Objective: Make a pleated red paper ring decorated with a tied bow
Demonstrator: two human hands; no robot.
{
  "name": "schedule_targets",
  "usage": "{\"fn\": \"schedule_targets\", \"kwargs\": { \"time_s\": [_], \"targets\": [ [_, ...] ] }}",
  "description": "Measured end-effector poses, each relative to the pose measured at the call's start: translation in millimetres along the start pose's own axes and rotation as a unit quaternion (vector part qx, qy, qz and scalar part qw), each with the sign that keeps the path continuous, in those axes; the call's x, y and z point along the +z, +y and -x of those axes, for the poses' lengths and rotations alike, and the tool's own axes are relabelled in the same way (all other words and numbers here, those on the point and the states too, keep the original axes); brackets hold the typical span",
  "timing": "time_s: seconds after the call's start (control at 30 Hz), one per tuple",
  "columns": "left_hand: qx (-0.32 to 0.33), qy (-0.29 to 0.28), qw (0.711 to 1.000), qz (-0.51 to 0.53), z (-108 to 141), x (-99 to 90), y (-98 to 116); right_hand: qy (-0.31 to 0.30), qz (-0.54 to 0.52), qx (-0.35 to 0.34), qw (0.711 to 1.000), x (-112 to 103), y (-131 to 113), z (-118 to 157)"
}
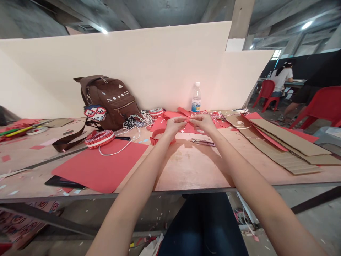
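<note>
Both hands are held close together over the far middle of the table. My left hand (176, 125) has its fingertips pinched on a small red piece (188, 121), which looks like paper. From the other side, my right hand (204, 123) pinches the same piece. Red paper sheets (160, 124) lie behind and under the hands. Below my left wrist stands a red ring-shaped strip (157, 138), partly hidden by the forearm. A cutter-like tool (204, 142) lies on the table below my right hand.
A brown backpack (112, 103) leans on the partition at left, near tangled cord (137, 121). A red sheet (103, 163) and a round red-white piece (99, 139) lie left. Behind the hands stands a bottle (196, 99). Cardboard strips (290, 137) lie right. People sit in the right background.
</note>
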State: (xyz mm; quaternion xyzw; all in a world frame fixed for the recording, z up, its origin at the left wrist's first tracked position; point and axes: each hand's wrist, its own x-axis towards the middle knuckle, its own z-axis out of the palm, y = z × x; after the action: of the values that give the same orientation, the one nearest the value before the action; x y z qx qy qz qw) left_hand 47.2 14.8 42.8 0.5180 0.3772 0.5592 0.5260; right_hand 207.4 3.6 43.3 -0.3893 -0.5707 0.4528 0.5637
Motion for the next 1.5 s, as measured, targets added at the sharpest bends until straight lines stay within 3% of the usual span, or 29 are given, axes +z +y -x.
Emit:
{"fn": "schedule_targets", "kwargs": {
  "time_s": [0.3,0.57,1.03,1.23,1.5],
  "targets": [
    [0.002,-0.038,0.999,-0.031,6.4,4.2,3.8,-0.014,0.008,-0.031,0.999,-0.4,1.2,0.9],
    [0.023,-0.019,0.999,-0.026,-3.6,-1.5,-2.8,0.013,0.029,0.035,0.999,5.0,-7.2,5.2],
    [0.005,-0.048,0.998,-0.031,-2.4,-1.1,-4.6,0.005,0.022,0.023,0.999,3.7,-5.3,5.5],
    [0.008,-0.038,0.999,-0.022,-2.6,-1.4,-4.2,0.022,0.031,0.054,0.998,5.1,-4.2,2.9],
    [-0.006,-0.043,0.999,-0.01,3.5,1.8,-0.6,0.002,0.015,0.03,0.999,6.0,-8.7,6.6]
  ]
}}
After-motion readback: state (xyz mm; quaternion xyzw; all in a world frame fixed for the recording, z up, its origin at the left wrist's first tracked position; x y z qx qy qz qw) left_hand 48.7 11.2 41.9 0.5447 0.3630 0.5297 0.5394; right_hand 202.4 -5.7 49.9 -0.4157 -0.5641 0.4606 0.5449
